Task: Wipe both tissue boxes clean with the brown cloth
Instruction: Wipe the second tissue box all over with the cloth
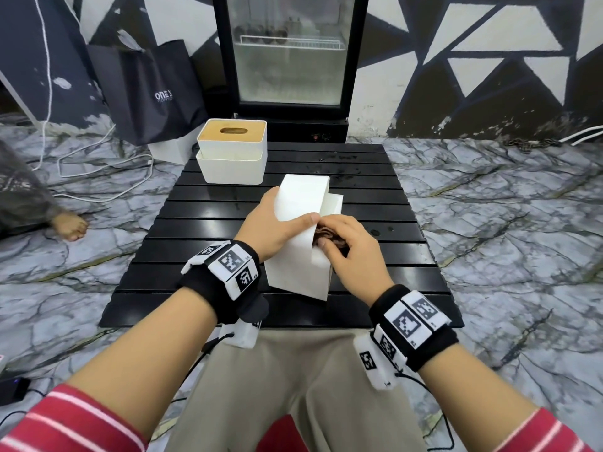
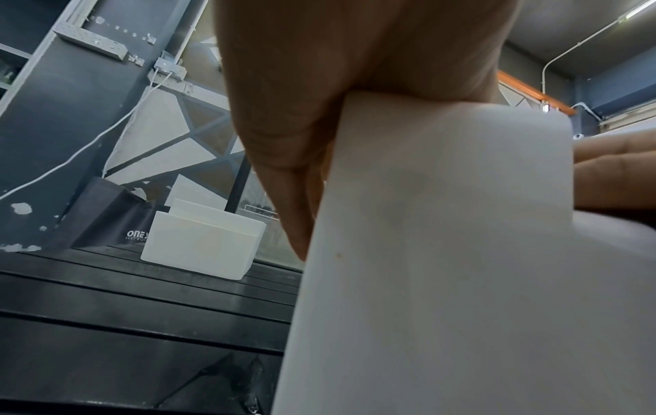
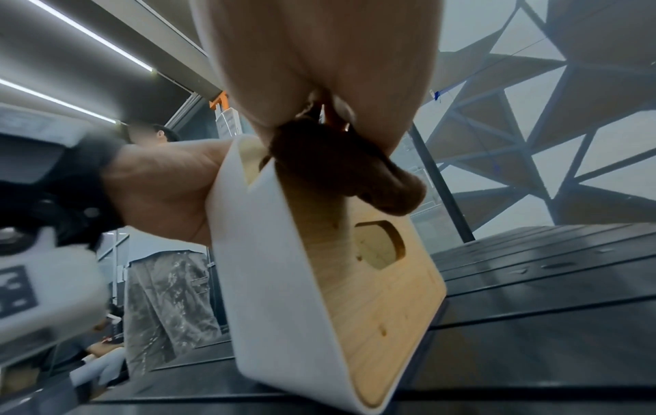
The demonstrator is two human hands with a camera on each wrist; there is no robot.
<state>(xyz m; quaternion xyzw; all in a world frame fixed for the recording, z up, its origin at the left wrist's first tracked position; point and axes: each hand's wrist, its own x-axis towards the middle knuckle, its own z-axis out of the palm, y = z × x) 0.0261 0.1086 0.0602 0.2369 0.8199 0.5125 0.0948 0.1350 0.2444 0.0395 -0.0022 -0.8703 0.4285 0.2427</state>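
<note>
A white tissue box (image 1: 301, 243) stands tipped on its side in the middle of the black slatted table (image 1: 408, 256), its wooden lid (image 3: 376, 294) facing right. My left hand (image 1: 277, 223) grips its upper left side, thumb on top. My right hand (image 1: 349, 246) holds the bunched brown cloth (image 1: 329, 241) against the lid's upper part; the cloth (image 3: 341, 168) sits above the oval slot. The second white tissue box (image 1: 232, 154), wooden lid up, stands upright at the table's far left and is also in the left wrist view (image 2: 202, 241).
A glass-door fridge (image 1: 290, 57) stands just behind the table. A dark shopping bag (image 1: 153, 93) and white cables (image 1: 98, 171) lie on the marble floor at the left. Someone's bare foot (image 1: 70, 225) rests on the floor at far left.
</note>
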